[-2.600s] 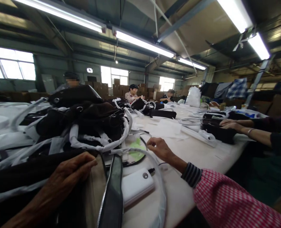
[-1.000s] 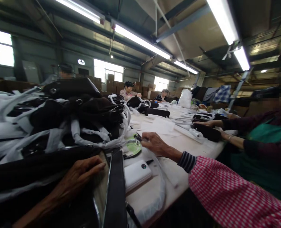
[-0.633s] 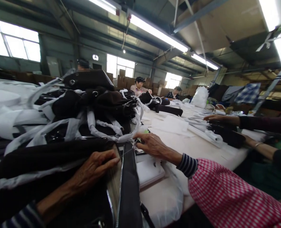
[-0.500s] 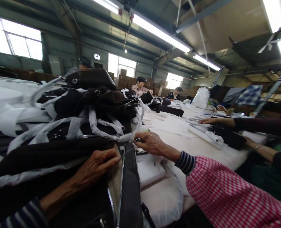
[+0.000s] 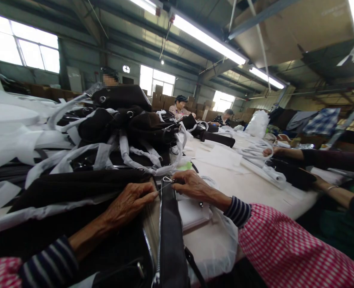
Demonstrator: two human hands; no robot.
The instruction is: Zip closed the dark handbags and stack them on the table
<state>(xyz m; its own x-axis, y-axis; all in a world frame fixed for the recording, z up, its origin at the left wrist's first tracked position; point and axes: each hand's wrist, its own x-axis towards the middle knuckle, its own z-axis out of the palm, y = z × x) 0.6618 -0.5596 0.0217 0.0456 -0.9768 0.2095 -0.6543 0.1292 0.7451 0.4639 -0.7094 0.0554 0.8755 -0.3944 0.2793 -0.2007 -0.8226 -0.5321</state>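
Note:
My left hand point(image 5: 132, 200) lies over the edge of a black bag point(image 5: 84, 232), thumb and fingers pinched on one end of a thin pale string point(image 5: 162, 186). Opposite it, my right hand point(image 5: 193, 186) is closed near the end of the bag's open zipper point(image 5: 160, 232). A small pale loop point(image 5: 167, 179) shows at its fingertips, and the string runs from there across to my left hand. What else the right fingers hold is hidden. Beside the zipper runs the bag's black side strip point(image 5: 171, 240).
Black bags point(image 5: 117, 124) with white-wrapped handles pile up ahead. A white packet point(image 5: 193, 214) and clear plastic point(image 5: 221, 248) lie right of the bag. At right, a co-worker's hands point(image 5: 269, 152) touch a black item point(image 5: 293, 176). Other people sit farther back.
My hands stay close together at the zipper end. The pale loop at my right fingertips now shows more clearly. The co-worker's far hand has closed and moved slightly; the view has shifted a little.

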